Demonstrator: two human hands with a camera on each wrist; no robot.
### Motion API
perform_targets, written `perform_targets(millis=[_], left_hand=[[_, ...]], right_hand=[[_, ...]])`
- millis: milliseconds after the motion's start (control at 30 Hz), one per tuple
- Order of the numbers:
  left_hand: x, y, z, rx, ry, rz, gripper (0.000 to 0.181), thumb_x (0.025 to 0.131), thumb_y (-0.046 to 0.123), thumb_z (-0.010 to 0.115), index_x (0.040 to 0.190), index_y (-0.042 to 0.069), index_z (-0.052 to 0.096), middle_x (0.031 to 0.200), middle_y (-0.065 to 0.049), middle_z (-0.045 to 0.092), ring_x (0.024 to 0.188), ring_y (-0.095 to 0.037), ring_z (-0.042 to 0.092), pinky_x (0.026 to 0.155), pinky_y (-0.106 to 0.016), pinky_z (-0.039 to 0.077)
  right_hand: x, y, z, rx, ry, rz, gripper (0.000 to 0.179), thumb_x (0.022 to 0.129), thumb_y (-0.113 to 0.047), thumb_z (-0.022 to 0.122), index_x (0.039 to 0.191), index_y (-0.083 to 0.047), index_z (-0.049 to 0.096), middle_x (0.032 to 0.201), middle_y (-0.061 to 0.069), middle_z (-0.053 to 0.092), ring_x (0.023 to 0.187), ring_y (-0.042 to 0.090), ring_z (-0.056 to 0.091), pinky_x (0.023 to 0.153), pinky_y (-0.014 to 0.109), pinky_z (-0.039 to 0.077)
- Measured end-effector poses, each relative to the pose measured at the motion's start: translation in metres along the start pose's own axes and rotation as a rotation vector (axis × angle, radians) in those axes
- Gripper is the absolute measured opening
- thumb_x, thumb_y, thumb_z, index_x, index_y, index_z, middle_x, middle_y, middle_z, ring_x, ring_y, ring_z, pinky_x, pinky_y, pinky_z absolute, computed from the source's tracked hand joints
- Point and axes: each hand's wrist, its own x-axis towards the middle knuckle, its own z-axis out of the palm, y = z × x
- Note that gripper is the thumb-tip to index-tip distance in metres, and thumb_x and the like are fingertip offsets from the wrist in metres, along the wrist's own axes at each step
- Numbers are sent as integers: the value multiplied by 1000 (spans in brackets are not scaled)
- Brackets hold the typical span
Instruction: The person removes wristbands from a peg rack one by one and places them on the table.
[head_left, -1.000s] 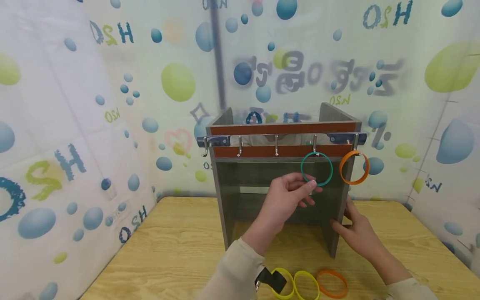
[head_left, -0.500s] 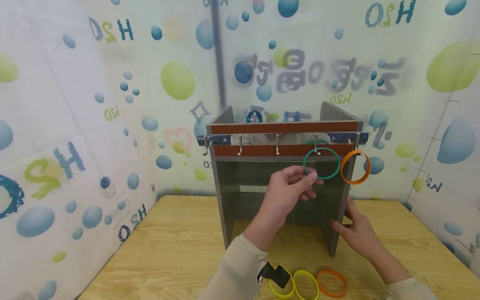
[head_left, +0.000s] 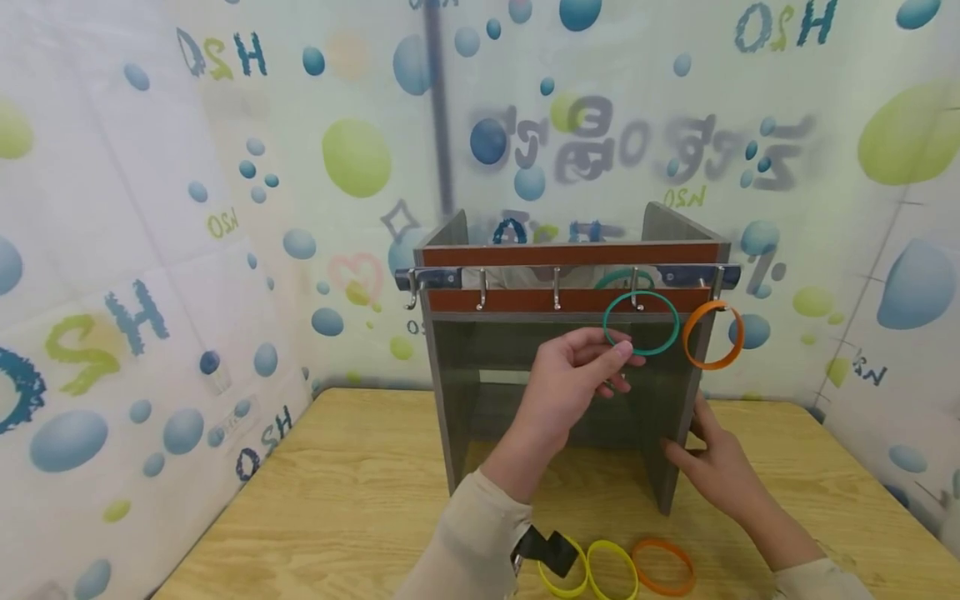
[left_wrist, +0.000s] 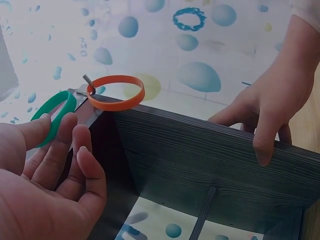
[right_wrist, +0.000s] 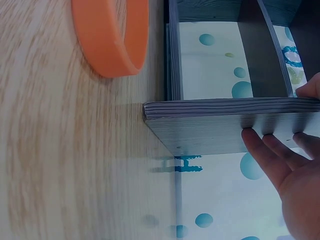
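In the head view my left hand (head_left: 573,379) pinches a green silicone wristband (head_left: 677,323) at its lower left, between thumb and fingers. The band is tilted in front of the fourth metal hook (head_left: 634,283); its hook tip shows inside the loop, but I cannot tell whether the band rests on it. An orange wristband (head_left: 712,364) hangs from the rightmost hook, also seen in the left wrist view as an orange band (left_wrist: 117,105). My right hand (head_left: 720,471) grips the right side panel of a grey wooden rack (head_left: 667,400), fingertips against its outer face (right_wrist: 210,130).
Two yellow wristbands (head_left: 609,544) and another orange one (head_left: 663,543) lie on the wooden table (head_left: 360,467) before the rack. The hook rail (head_left: 438,279) spans the rack's front, other hooks bare. A patterned curtain (head_left: 300,167) stands behind.
My left hand has raised the green wristband slightly and tilted it flatter at the fourth hook; in the last half second it shifted a little left. The right hand stays on the panel.
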Motion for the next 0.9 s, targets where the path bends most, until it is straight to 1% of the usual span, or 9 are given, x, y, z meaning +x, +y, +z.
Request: perform_targets(millis=[167, 233, 267, 333, 400, 433, 500, 700, 900], left_hand=[[-3, -2, -3, 7, -6, -8, 20, 103, 25, 74, 117, 12, 77, 107, -8, 83, 73, -11, 70, 72, -26, 56], [-4, -2, -4, 8, -10, -9, 21, 103, 25, 73, 118, 11, 77, 107, -9, 83, 73, -11, 71, 71, -25, 56], [-4, -3, -4, 8, -10, -11, 20, 103, 25, 73, 117, 12, 77, 107, -9, 83, 73, -10, 71, 71, -25, 56], [-5, -3, -5, 8, -12, -13, 19, 103, 25, 73, 116, 12, 77, 107, -9, 83, 73, -10, 71, 71, -24, 56], [-6, -3, -6, 9, -16, -14, 19, 103, 24, 73, 116, 12, 77, 108, -9, 83, 73, -9, 71, 71, -24, 56], [-7, -3, -6, 10, -19, -14, 18, 103, 24, 74, 116, 12, 77, 107, -9, 83, 73, -9, 71, 71, -24, 56], [-9, -3, -7, 12, -28, -14, 17, 103, 24, 74, 115, 13, 78, 107, -8, 83, 73, -9, 71, 71, -24, 57], [-14, -1, -7, 8, -46, 3, 16, 103, 23, 72, 115, 13, 79, 108, -10, 83, 74, -10, 72, 71, -24, 57], [-13, 3, -6, 13, -61, 24, 19, 103, 22, 73, 118, 11, 78, 108, -11, 83, 74, -10, 72, 70, -23, 56]], right_hand=[[1, -2, 1, -5, 5, -13, 99, 102, -11, 69, 173, -31, 4, 145, 35, 60, 130, 54, 59, 80, 44, 66], [2, -2, 1, -9, 12, -20, 99, 101, -10, 69, 173, -31, 5, 144, 35, 61, 129, 50, 61, 79, 42, 67], [2, -1, 1, -11, 15, -23, 99, 101, -10, 70, 173, -31, 6, 144, 34, 62, 129, 43, 64, 79, 41, 67], [2, 0, 1, -7, 25, -33, 98, 100, -9, 71, 173, -30, 9, 143, 34, 63, 126, 18, 67, 78, 41, 67], [1, 2, 2, -1, 33, -45, 96, 100, -8, 71, 173, -28, 12, 142, 33, 64, 122, -8, 59, 78, 41, 67], [1, 2, 2, 3, 35, -51, 96, 99, -7, 72, 173, -27, 13, 141, 33, 64, 119, -18, 52, 78, 40, 67], [0, 4, 3, 10, 37, -60, 95, 99, -7, 72, 173, -26, 15, 141, 32, 65, 115, -28, 40, 77, 36, 66], [1, 5, 3, 13, 36, -66, 94, 99, -7, 72, 172, -25, 16, 141, 33, 64, 115, -29, 39, 76, 31, 64], [0, 3, 2, 24, 38, -48, 95, 99, -7, 71, 173, -27, 14, 142, 35, 62, 114, -30, 38, 76, 27, 63]])
